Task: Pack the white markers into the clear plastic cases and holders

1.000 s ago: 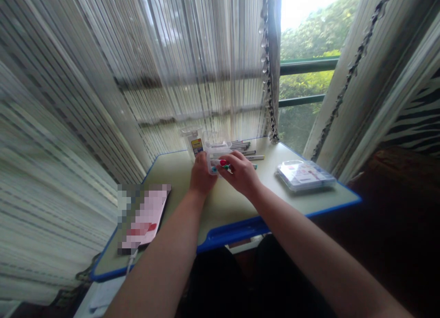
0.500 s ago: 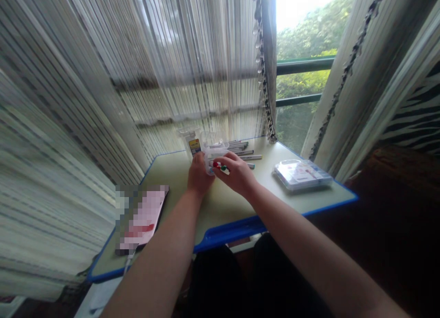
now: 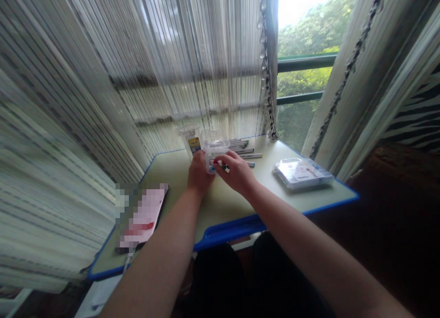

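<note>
My left hand [image 3: 199,173] is closed against the left side of a clear plastic box [image 3: 215,148] that stands on the pale desk [image 3: 178,171]. My right hand [image 3: 237,172] is curled beside it, its fingers pinching markers with red and green caps [image 3: 222,165] at the box's front. More grey markers [image 3: 244,149] lie in a row on the desk just behind my right hand. A small clear pack with a yellow label [image 3: 193,143] stands behind my left hand.
A flat clear case with a printed sheet [image 3: 302,172] lies at the desk's right end. A blurred-out flat object [image 3: 142,215] lies near the left front corner. The desk has a blue rim [image 3: 227,231]. Striped curtains hang behind, and an open window is at the right.
The hands stay at the box. The coloured markers in my right hand have shifted slightly left, toward the box front. The view has swayed a little.
</note>
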`<state>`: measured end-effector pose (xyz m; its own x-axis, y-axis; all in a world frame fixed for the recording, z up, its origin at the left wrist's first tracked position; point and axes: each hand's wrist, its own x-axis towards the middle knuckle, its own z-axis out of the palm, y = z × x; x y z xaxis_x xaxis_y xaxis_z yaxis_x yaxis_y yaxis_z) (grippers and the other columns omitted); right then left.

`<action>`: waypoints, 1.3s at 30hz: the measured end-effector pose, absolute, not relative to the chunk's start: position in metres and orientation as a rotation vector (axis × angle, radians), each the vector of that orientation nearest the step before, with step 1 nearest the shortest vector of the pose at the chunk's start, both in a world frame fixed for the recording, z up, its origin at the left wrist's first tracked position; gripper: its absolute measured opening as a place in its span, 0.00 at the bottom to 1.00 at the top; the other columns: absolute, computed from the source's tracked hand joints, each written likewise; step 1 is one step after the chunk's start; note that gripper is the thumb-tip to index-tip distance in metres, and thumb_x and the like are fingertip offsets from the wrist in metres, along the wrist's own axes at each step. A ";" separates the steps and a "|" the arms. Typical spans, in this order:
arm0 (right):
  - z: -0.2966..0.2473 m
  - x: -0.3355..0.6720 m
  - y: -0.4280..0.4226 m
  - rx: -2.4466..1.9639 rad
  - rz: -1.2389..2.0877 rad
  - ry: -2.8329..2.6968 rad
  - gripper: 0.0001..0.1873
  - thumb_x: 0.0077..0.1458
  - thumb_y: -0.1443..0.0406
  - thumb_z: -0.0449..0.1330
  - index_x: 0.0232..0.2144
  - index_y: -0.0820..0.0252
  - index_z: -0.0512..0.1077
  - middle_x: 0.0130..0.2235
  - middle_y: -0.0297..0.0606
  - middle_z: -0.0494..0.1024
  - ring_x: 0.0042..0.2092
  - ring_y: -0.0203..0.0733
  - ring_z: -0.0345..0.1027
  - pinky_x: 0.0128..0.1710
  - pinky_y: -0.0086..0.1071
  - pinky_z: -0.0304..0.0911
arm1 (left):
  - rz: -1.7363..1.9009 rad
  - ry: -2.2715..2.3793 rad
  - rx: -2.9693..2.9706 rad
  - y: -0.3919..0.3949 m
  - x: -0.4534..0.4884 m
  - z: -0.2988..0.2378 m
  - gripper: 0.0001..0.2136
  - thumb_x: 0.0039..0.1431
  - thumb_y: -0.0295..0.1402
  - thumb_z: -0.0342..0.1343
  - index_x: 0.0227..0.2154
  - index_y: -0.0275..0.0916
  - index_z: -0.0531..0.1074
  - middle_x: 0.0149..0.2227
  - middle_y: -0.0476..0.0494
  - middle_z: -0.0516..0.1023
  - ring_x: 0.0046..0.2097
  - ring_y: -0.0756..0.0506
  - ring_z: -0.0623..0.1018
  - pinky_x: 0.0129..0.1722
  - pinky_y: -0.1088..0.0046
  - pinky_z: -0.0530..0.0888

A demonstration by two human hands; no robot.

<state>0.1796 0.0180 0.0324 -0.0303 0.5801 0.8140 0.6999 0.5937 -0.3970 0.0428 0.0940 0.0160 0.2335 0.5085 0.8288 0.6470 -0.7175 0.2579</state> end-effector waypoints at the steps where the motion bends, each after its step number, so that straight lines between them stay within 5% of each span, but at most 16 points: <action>1: 0.032 0.180 0.018 -1.062 -0.131 -1.705 0.06 0.57 0.65 0.57 0.34 0.57 0.74 0.34 0.36 0.70 0.33 0.36 0.65 0.36 0.29 0.62 | -1.499 -1.115 -2.356 0.094 0.043 0.016 0.15 0.48 0.31 0.57 0.39 0.40 0.61 0.41 0.38 0.73 0.45 0.40 0.75 0.43 0.63 0.74; 23: 0.034 0.181 0.017 -1.008 -0.110 -1.582 0.09 0.58 0.66 0.54 0.38 0.59 0.73 0.32 0.35 0.71 0.28 0.33 0.62 0.33 0.28 0.61 | -1.531 -1.164 -2.331 0.092 0.042 0.015 0.14 0.51 0.31 0.56 0.41 0.39 0.62 0.40 0.38 0.73 0.43 0.42 0.76 0.43 0.64 0.74; 33: 0.014 0.203 0.043 -1.649 -0.196 -1.505 0.16 0.56 0.71 0.48 0.41 0.62 0.73 0.44 0.47 0.73 0.47 0.48 0.62 0.50 0.39 0.58 | -1.571 -1.339 -2.425 0.092 0.042 0.019 0.19 0.44 0.28 0.61 0.39 0.38 0.62 0.41 0.37 0.74 0.45 0.40 0.77 0.44 0.61 0.76; 39: 0.009 0.206 0.043 -2.024 -0.117 -1.735 0.18 0.55 0.71 0.49 0.45 0.62 0.73 0.50 0.48 0.72 0.52 0.50 0.60 0.50 0.39 0.57 | -1.627 -1.345 -2.505 0.089 0.038 0.018 0.25 0.42 0.27 0.63 0.44 0.40 0.61 0.44 0.38 0.76 0.47 0.41 0.78 0.44 0.65 0.77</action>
<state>0.2059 0.0425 0.0094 0.1970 0.9122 0.3593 0.9523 -0.0909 -0.2913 0.0378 0.0893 0.0180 0.1729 0.6915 0.7014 0.5587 -0.6553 0.5084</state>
